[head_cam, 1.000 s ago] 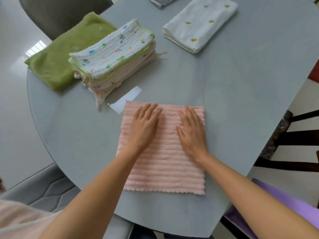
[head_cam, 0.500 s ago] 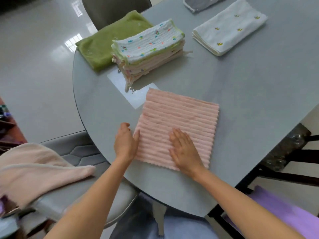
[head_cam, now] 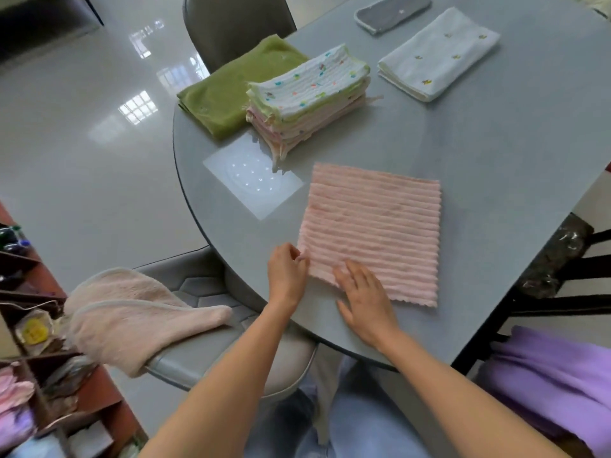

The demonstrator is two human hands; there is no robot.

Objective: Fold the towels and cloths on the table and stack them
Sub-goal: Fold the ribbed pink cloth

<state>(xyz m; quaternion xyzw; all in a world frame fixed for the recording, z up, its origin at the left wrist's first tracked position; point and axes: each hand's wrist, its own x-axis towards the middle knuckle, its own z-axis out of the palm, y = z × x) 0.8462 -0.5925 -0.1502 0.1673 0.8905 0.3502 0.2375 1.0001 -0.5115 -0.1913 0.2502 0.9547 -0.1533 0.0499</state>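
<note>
My left hand covers the near left corner of the pink cloth, so my fingertips there are hidden. The purple fabric is cut by the right edge, and the shelf is blurred.

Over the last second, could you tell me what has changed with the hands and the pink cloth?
Both hands slid from the middle of the pink ribbed cloth to its near left corner. The left hand now pinches that corner's edge; the right hand lies flat beside it. The cloth stays spread flat, and the folded stack and green towel are untouched.
</note>
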